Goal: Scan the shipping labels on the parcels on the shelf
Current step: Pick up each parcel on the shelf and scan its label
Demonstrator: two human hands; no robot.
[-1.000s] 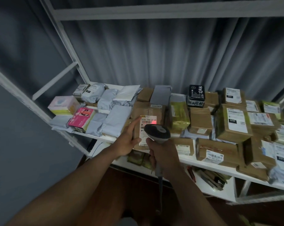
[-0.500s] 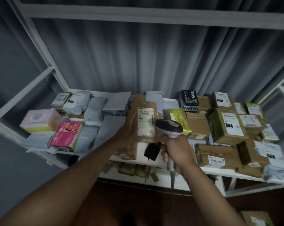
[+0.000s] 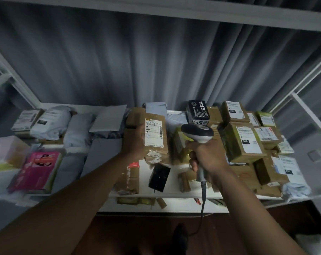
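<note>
Holding a brown cardboard parcel (image 3: 146,133) up off the pile with my left hand (image 3: 137,142), I have its white shipping label (image 3: 154,132) turned toward me, my fingers curled round its left edge and behind it; the parcel stands on end, its long axis running up and down, and the label's long side runs the same way, with a strip of bars down its right margin; my right hand (image 3: 207,157) is wrapped tight round the handle of the scanner (image 3: 197,134), whose grey-and-white head sits just to the right of the parcel and at about the height of the label, its cord dropping down past the front of the white shelf (image 3: 174,194); what the next move turns on, as I judge it, is that the label lies to the left of the scanner head and slightly farther from me, so the head must swing left to face it squarely, or the parcel must tip right toward it; I cannot tell from here which way the scanner's window points, and I see no red light on the label; the right hand is the nearer to the bars, the left merely steadies; the other parcels lie flat across the shelf, grey mailer bags (image 3: 78,129) to the left, taped cartons such as the one marked 010 (image 3: 242,142) to the right, many with labels facing up.
</note>
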